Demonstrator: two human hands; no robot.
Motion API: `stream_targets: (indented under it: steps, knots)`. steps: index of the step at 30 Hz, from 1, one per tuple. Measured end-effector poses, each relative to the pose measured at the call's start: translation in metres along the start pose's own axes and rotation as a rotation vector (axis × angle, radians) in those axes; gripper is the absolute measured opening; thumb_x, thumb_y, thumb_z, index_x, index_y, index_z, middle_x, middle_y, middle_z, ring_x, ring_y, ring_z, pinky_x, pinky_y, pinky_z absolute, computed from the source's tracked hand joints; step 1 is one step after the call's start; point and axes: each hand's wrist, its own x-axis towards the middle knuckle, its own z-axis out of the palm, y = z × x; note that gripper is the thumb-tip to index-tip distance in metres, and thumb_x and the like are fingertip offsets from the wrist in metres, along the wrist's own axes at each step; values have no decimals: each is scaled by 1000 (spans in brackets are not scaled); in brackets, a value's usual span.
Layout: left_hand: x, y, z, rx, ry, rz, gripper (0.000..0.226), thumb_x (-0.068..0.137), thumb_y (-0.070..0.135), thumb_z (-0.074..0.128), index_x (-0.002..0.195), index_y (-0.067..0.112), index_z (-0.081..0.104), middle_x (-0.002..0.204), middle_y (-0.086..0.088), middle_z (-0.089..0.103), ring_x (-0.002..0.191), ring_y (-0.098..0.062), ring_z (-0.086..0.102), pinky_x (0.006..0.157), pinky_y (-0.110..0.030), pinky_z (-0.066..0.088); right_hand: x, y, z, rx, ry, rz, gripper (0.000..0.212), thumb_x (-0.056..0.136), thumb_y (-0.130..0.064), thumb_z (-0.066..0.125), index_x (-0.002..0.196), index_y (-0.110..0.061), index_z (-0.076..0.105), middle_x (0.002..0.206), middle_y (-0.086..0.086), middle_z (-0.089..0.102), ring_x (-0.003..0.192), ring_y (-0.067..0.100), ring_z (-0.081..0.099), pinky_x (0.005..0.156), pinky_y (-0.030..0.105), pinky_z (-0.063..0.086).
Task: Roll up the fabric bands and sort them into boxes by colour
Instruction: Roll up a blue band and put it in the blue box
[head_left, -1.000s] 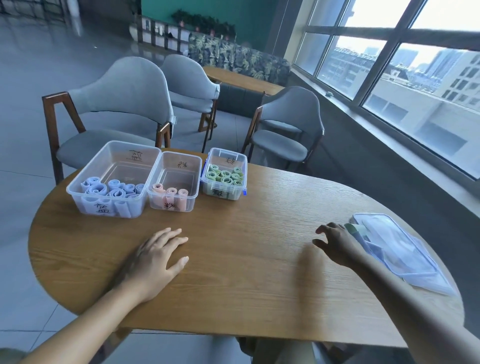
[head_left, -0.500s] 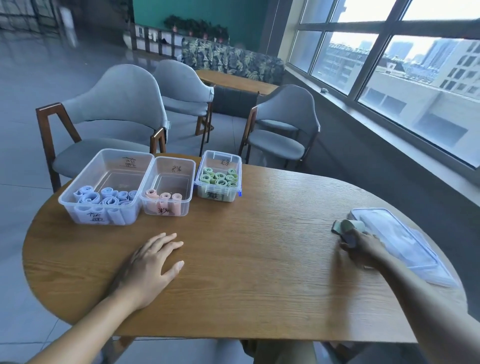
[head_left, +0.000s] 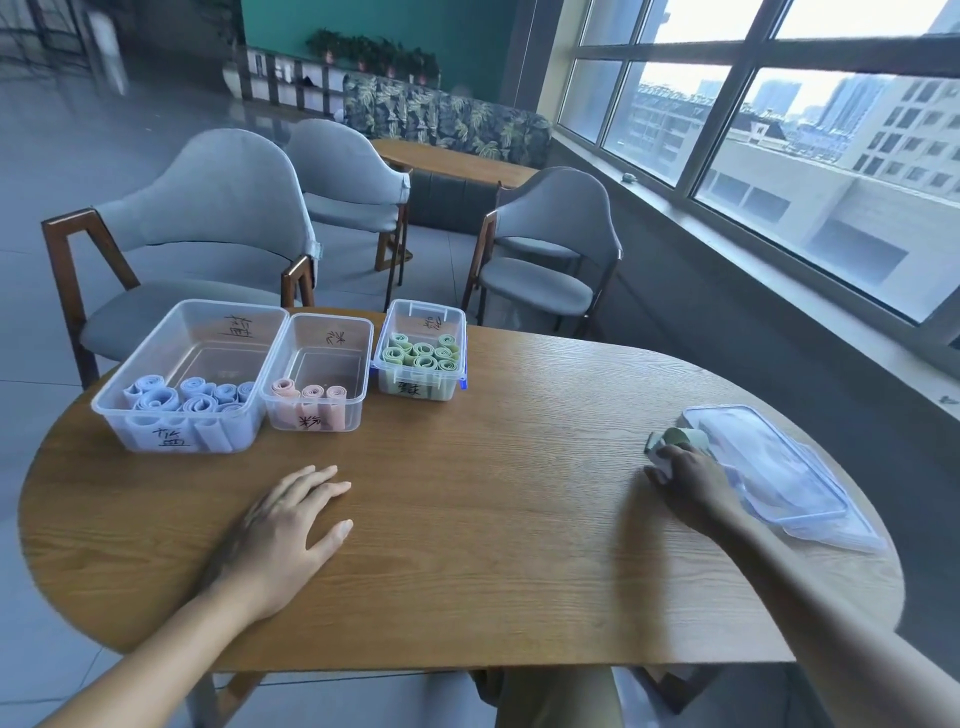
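right hand (head_left: 691, 480) curled round soft green fabric band (head_left: 675, 439), 3 o'clock, beside flat clear lid (head_left: 769, 467) | left hand (head_left: 283, 525) flat, fingers spread on woodgrain table (head_left: 493, 519), 7 o'clock

3 clear boxes (head_left: 317, 374), 2 hands (head_left: 280, 535), 3 grey chairs (head_left: 208, 218), 2 wooden tables (head_left: 467, 519), 3 pink rolls (head_left: 311, 391)

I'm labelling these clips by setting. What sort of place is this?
Probably a café-style lounge or break area high in a city building. Matching grey upholstered chairs stand around wooden tables, a leaf-print sofa lines the far wall, and big windows overlook neighbouring blocks.
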Motion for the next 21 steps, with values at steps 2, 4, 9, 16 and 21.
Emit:
stream_targets:
  steps: [2,4,9,16,21]
  knots:
    - [0,0,0,2,-6,-3,64,86,68,31,134,36,57,149,16,45,144,-8,32,113,-39,34,-3,-12,1,24,23,-42,44,95,-35,64,129,-7,63,128,13,60,117,33,56,98,41,44]
    - [-1,0,0,2,-13,-6,65,86,69,30,134,36,57,150,17,44,144,-7,30,114,-38,33,-8,-27,2,45,43,-93,45,95,-34,64,131,-7,62,130,12,60,118,32,55,100,41,43]
    - [-1,2,-2,0,-19,-11,67,85,69,29,135,35,57,150,15,45,145,-9,31,113,-38,32,-25,-68,9,79,66,-235,47,97,-34,61,135,-7,58,137,7,57,121,30,56,102,40,42]
    - [-1,1,-1,-5,-35,-16,67,85,69,29,135,34,57,151,14,45,145,-10,31,115,-38,31,-52,-116,32,122,57,-417,43,96,-30,59,134,-10,56,137,4,53,122,26,53,102,37,40]
    - [0,-2,1,2,-44,-18,65,86,69,30,135,35,57,150,15,45,145,-9,31,115,-40,33,-74,-147,46,193,47,-494,45,95,-30,60,135,-11,55,138,3,52,123,25,51,105,37,40]
